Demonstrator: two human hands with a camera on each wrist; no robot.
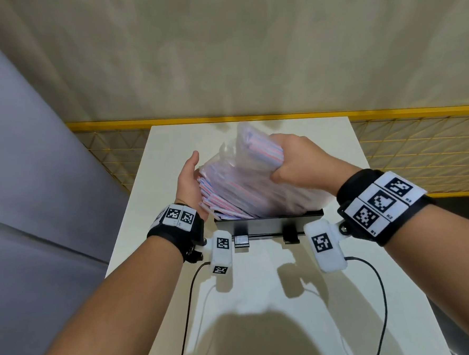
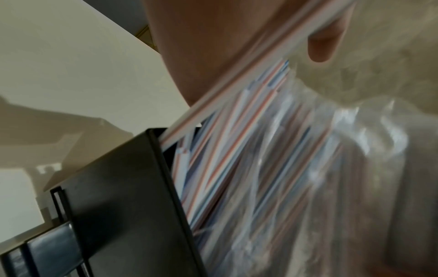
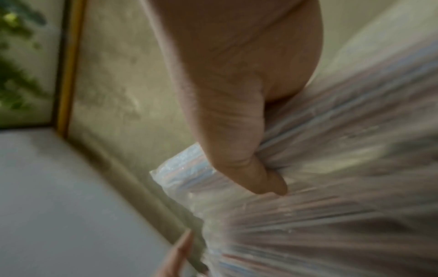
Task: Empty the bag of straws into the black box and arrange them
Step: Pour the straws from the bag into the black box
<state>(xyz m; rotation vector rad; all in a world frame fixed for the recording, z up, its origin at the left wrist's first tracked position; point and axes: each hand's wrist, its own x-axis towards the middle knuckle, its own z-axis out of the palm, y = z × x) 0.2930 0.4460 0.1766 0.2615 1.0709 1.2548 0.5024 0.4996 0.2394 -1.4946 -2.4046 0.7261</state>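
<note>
I see my right hand (image 1: 295, 160) clenched round the far end of the crinkled clear plastic bag (image 1: 256, 187) of red-and-blue striped straws (image 2: 227, 165), tipped over the black rectangular box (image 1: 269, 221). My left hand (image 1: 189, 180) lies flat and unclenched against the spill. Straws overhang the left rim, blurred; a quick pull would likely scatter them onto the white table (image 1: 262, 285).

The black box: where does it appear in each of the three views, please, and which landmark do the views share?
Head: the black box sits at centre, between the two wrists, its top hidden by straws.
Left wrist: it fills the lower left, with straws slanting into its open top.
Right wrist: not in it.
Shared landmark: the clear bag of straws, gripped by the right hand.
</note>
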